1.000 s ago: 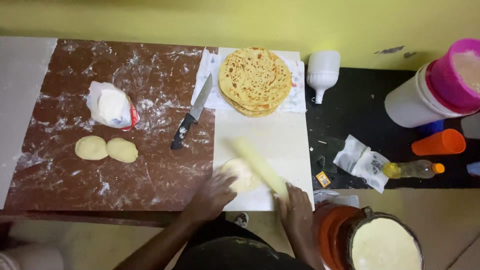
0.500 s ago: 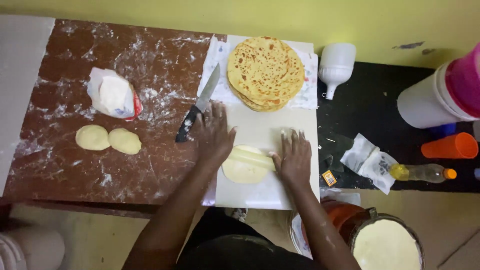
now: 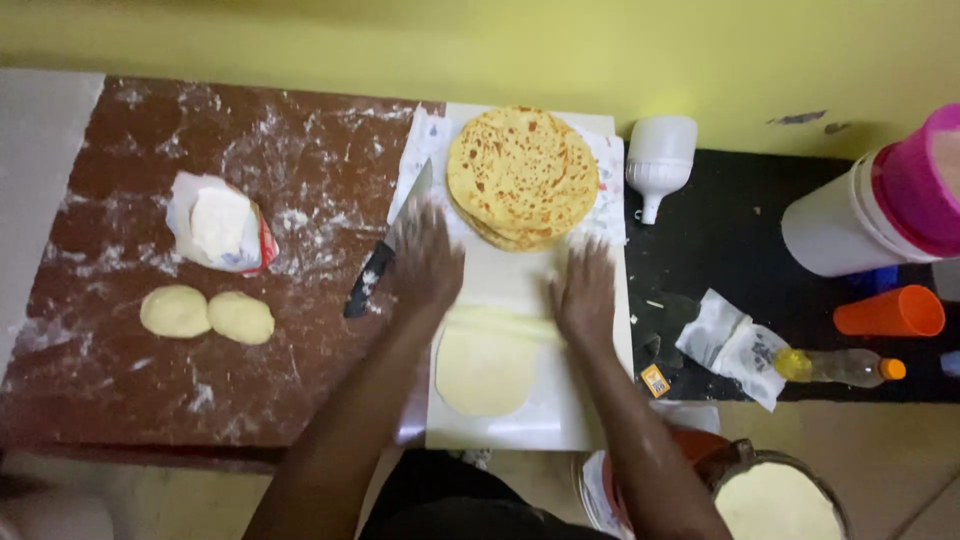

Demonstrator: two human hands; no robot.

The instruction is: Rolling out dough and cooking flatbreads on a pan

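Nearest the camera, a pale, smooth disc of rolled dough (image 3: 485, 368) lies flat on a white rectangular board (image 3: 590, 425), roughly round and thin. At its 12 o'clock edge sits a light-coloured rolling pin (image 3: 505, 322), a slim cylinder whose long axis runs from 9 to 3 o'clock across the board; its ends are hidden under the hands and its outline is faint against the board. The left hand (image 3: 425, 262) rests palm down with fingers spread and flat, blurred, pressing on the pin's 9 o'clock end; the right hand (image 3: 583, 290) lies open and flat on the 3 o'clock end. Neither hand grips anything. At 9 o'clock, two soft dough balls (image 3: 207, 314) sit touching on the flour-dusted brown speckled counter (image 3: 120, 390). A black-handled knife (image 3: 385, 255) points toward 1 o'clock beside the left hand. Farther off, a stack of browned, blistered flatbreads (image 3: 522, 177) covers the board's far end.
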